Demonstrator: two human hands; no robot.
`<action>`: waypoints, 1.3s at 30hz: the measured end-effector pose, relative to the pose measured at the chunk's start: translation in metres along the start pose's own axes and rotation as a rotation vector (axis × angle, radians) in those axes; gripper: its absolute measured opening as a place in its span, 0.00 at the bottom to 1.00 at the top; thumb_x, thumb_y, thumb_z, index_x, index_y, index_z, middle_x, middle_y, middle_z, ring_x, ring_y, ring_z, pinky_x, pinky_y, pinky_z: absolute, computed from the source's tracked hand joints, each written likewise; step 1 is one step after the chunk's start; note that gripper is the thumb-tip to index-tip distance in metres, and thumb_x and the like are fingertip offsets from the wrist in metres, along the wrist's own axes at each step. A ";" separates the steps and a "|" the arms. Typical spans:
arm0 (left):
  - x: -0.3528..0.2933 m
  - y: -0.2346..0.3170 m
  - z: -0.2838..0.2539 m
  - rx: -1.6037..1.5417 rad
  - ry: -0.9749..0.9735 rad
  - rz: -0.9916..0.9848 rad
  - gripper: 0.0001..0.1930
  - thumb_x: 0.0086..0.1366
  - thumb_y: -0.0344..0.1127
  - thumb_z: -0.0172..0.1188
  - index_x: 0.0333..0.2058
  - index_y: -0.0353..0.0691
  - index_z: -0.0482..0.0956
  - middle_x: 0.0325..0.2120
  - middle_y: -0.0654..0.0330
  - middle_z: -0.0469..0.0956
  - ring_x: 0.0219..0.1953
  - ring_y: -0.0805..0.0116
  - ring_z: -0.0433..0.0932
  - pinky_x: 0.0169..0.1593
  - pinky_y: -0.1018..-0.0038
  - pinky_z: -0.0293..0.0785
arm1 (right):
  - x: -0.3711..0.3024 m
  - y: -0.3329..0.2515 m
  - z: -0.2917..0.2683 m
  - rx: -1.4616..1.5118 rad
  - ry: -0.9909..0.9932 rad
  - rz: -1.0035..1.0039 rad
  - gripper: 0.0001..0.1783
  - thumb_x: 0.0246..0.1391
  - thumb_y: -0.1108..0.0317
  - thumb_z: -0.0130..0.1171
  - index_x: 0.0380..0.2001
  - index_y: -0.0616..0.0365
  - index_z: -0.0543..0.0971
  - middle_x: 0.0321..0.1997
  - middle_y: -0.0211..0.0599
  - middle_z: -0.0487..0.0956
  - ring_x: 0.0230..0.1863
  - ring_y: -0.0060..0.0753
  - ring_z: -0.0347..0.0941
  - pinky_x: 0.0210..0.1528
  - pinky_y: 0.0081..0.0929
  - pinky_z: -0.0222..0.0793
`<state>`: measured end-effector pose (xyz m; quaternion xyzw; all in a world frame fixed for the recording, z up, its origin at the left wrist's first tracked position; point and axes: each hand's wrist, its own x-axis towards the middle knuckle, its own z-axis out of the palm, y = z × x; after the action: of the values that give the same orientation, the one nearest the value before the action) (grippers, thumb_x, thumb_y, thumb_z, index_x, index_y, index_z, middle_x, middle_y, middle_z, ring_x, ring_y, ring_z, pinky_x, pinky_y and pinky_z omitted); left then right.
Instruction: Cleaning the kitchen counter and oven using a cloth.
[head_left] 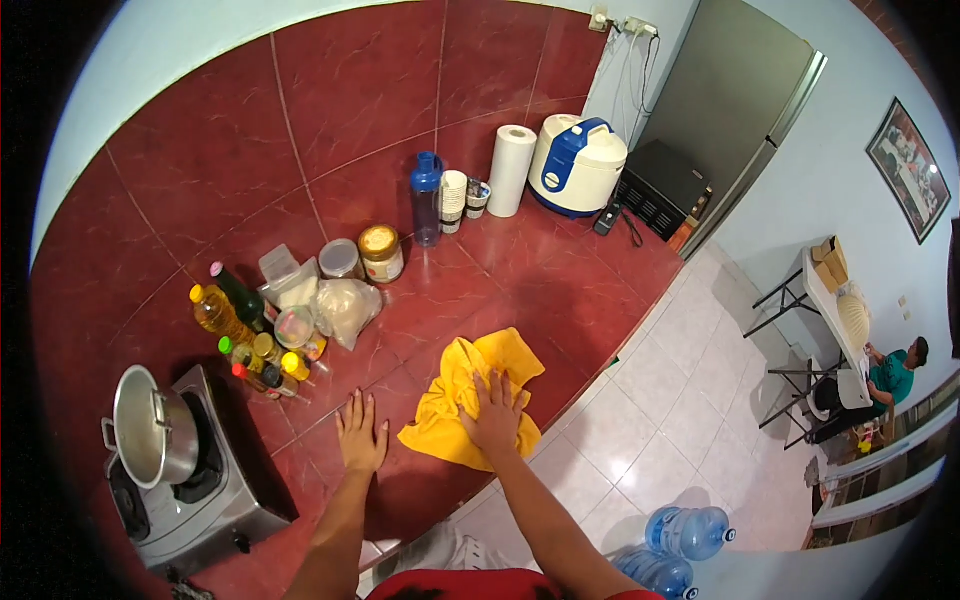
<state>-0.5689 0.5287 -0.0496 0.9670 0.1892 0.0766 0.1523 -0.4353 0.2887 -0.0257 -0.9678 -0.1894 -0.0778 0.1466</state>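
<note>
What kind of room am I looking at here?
Most likely a home kitchen: a two-burner gas stove carrying a metal pot, a white-and-blue rice cooker on the red tiled counter, and a tall grey fridge beyond.

Wide head-worn view down onto red counter (575, 285)

The right hand (492, 415) lies palm-down with fingers extended, its forearm (550, 508) trailing behind the wrist, while left of that grip and well apart, the left hand (361, 438) rests flat, fingers spread, its forearm (335, 525) running back.
</note>
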 end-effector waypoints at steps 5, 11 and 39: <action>0.001 0.002 -0.004 0.007 -0.014 -0.005 0.34 0.67 0.49 0.52 0.69 0.46 0.59 0.73 0.56 0.49 0.74 0.54 0.48 0.73 0.49 0.39 | 0.022 0.015 -0.001 0.149 0.047 -0.076 0.41 0.51 0.45 0.61 0.68 0.40 0.65 0.74 0.41 0.58 0.75 0.49 0.49 0.69 0.71 0.40; 0.004 0.006 -0.009 -0.042 -0.001 -0.005 0.34 0.65 0.47 0.55 0.69 0.47 0.60 0.72 0.56 0.51 0.74 0.53 0.49 0.73 0.49 0.39 | 0.076 0.080 -0.006 0.162 0.017 -0.139 0.42 0.51 0.45 0.62 0.69 0.39 0.65 0.74 0.40 0.58 0.75 0.46 0.50 0.71 0.66 0.42; 0.203 0.257 0.072 -0.591 0.289 0.137 0.26 0.69 0.33 0.47 0.65 0.34 0.64 0.66 0.45 0.63 0.70 0.47 0.59 0.72 0.58 0.49 | 0.121 0.239 -0.054 0.193 -0.180 -0.143 0.44 0.48 0.51 0.61 0.70 0.34 0.60 0.77 0.34 0.54 0.78 0.44 0.45 0.73 0.61 0.39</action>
<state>-0.2802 0.3623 -0.0158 0.8706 0.1128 0.2746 0.3923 -0.2369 0.1022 -0.0106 -0.9363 -0.2770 0.0178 0.2153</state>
